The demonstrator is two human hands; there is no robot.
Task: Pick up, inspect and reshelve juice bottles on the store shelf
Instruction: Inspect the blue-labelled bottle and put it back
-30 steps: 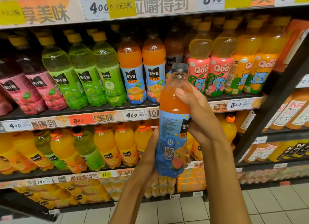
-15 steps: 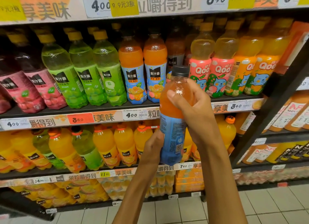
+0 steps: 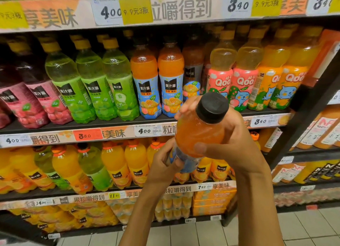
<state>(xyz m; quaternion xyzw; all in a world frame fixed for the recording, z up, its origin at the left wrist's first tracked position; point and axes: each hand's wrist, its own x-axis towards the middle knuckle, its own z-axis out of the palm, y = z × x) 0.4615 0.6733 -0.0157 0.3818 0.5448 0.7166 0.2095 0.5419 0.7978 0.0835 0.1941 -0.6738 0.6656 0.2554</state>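
fingers [image 3: 185, 105] grip bottle [image 3: 199, 135] before shelved bottles [image 3: 147, 84].

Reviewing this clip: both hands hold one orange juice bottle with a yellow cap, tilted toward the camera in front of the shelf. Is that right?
Not quite. In the head view the cap is black, not yellow. The rest stands: the right hand and left hand both hold the orange juice bottle, tilted toward the camera in front of the shelf.

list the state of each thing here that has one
held bottle: capped, tilted with cap toward camera, off the shelf
left hand: grips the bottle's lower end
right hand: grips the bottle's upper body
green bottles: upright on shelf, capped
Qoo bottles: upright on shelf, capped
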